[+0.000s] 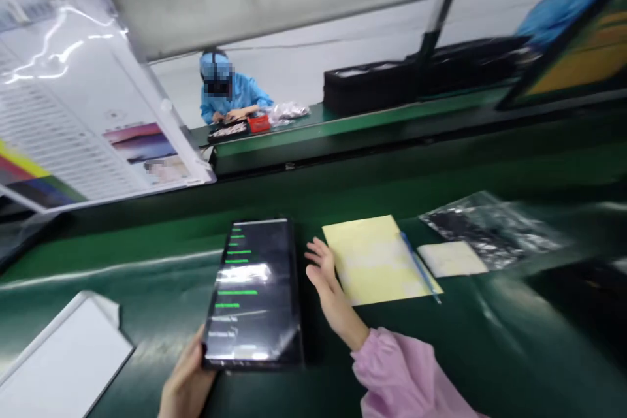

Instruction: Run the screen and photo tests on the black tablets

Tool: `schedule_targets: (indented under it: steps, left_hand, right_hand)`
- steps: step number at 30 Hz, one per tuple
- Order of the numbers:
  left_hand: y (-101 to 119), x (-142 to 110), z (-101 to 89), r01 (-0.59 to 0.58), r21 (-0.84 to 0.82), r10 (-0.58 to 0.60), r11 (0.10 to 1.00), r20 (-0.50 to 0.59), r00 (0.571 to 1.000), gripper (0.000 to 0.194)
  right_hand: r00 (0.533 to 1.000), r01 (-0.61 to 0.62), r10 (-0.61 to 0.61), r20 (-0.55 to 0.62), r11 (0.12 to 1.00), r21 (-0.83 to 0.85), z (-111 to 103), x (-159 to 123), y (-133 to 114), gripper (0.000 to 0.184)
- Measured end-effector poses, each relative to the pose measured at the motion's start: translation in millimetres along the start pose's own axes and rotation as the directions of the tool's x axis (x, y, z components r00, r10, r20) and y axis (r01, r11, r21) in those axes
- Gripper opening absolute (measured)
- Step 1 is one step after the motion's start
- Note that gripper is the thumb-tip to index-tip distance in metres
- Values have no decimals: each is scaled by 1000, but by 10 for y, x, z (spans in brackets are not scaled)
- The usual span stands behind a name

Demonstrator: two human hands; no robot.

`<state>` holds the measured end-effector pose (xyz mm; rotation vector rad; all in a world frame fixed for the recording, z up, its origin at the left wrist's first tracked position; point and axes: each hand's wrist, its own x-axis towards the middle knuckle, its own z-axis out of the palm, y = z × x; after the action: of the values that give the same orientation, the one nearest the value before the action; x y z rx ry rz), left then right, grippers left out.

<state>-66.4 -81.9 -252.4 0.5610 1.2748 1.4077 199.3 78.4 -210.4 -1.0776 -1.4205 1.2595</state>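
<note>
My left hand [189, 379] grips a black tablet [264, 274] by its lower left corner. Lines of green and white text show on its lit screen, along with bright reflections. Just right of the tablet is my right hand [330, 281], open, fingers apart and nothing in them. Beside that hand lies a yellow sheet of paper [372, 261]. A blue pen [418, 264] rests along the sheet's right edge. The fingers of my left hand behind the tablet are hidden.
White flat panels [68, 353] lie at the lower left. Right of the pen are a pale pad [453, 258] and clear plastic bags [499, 228]. A sleeved chart [88, 98] stands at the upper left. Across the bench, a person in blue [235, 91] sits near a red box [258, 123].
</note>
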Motion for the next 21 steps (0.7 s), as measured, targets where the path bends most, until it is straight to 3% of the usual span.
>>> schedule_targets:
  steps: [2, 4, 6, 9, 11, 14, 15, 18, 21]
  left_hand:
    - [-93, -405, -47, -12, 143, 2, 990, 73, 997, 47]
    - [-72, -593, -57, -101, 252, 75, 962, 112, 991, 62]
    - [18, -557, -69, -188, 276, 165, 943, 105, 981, 69]
    - [192, -194, -45, -252, 215, 237, 943, 93, 967, 62]
    - [319, 166, 46, -304, 187, 290, 934, 101, 952, 62]
    - [512, 734, 260, -365, 130, 357, 922, 82, 931, 67]
    - [565, 898, 328, -365, 116, 356, 924, 93, 930, 67]
    - [653, 1210, 450, -357, 81, 340, 931, 171, 925, 75]
    - [648, 1267, 437, -346, 47, 325, 937, 244, 914, 85]
  right_hand:
    - [986, -17, 29, 162, 997, -77, -2, -19, -30, 77]
    - [957, 6, 46, 285, 984, -176, -13, -52, -84, 92]
    - [931, 7, 84, 356, 969, -247, -24, -84, -139, 112]
    - [891, 27, 136, 433, 936, -351, -32, -89, -176, 134]
    - [903, 78, 106, 417, 913, -400, -26, -49, -157, 121]
    - [969, 61, 32, 245, 929, -364, -2, 50, -87, 69]
    - [981, 41, 24, 192, 943, -331, 5, 81, -64, 60]
    - [989, 8, 36, 146, 957, -289, 13, 131, -30, 59]
    - [990, 11, 40, 138, 937, -348, 14, 117, -58, 62]
